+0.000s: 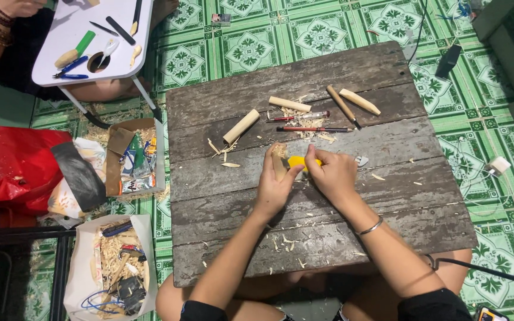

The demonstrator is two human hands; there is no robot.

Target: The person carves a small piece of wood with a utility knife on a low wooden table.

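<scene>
Wood stick (279, 161) gripped in left hand (273, 189) fingers; right hand (332, 176) fingers closed on yellow knife (297, 162).

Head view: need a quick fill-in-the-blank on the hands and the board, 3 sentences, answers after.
1. The left hand holds a ____ stick.
2. The right hand grips a tool with a ____ handle.
3. Both hands work over a board made of grey ____ planks.

Missing words: wooden; yellow; wooden
</scene>
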